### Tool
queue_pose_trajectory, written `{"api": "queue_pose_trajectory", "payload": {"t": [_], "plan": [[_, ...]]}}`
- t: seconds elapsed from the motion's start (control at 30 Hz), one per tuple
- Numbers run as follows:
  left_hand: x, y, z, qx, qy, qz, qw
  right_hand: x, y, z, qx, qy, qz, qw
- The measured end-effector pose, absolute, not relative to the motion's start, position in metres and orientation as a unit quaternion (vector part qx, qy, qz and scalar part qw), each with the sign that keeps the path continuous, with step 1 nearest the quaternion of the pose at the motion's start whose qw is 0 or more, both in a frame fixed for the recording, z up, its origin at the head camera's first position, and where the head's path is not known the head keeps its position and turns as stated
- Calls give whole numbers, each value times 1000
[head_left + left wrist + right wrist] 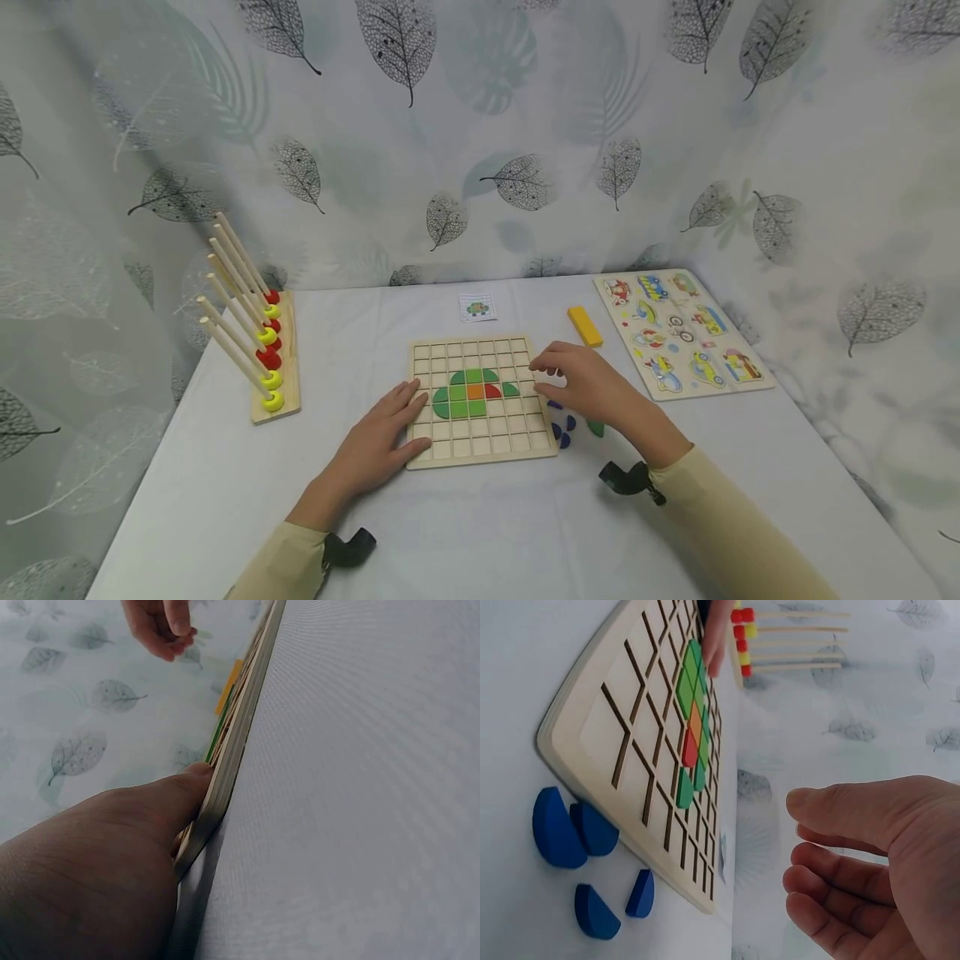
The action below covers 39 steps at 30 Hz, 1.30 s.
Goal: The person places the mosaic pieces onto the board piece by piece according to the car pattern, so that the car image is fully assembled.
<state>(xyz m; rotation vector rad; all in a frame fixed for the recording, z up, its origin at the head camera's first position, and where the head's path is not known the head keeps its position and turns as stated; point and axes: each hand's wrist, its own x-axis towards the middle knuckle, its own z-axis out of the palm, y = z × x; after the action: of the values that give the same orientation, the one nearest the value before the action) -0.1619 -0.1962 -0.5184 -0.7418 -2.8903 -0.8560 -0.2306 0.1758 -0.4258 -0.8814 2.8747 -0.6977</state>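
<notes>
A wooden grid board lies on the white table. In its middle sit several green pieces, one orange square and a red quarter-round piece. My left hand rests along the board's left edge, its fingers spread and the thumb low on the rim. Over the right edge hovers my right hand; the right wrist view shows its fingers loosely bent with nothing between them. Several blue rounded pieces lie beside the board below that hand, with a green piece close by.
At the left stands a wooden base with upright rods and red and yellow beads. A small picture card lies behind the grid board. A yellow block and a picture puzzle board are at the back right. A leaf-patterned curtain hangs behind.
</notes>
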Motion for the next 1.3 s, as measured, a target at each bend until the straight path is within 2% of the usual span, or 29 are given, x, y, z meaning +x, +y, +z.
{"api": "queue_pose_trajectory", "payload": {"t": [0.77,1.3], "plan": [[-162,-196,-515,-233,-933,-273,7,-226,229,-432,-227,946,-229,22],[-161,-196,-514,-231,-934,-272,3,-219,247,-436,-205,953,-218,58]]}}
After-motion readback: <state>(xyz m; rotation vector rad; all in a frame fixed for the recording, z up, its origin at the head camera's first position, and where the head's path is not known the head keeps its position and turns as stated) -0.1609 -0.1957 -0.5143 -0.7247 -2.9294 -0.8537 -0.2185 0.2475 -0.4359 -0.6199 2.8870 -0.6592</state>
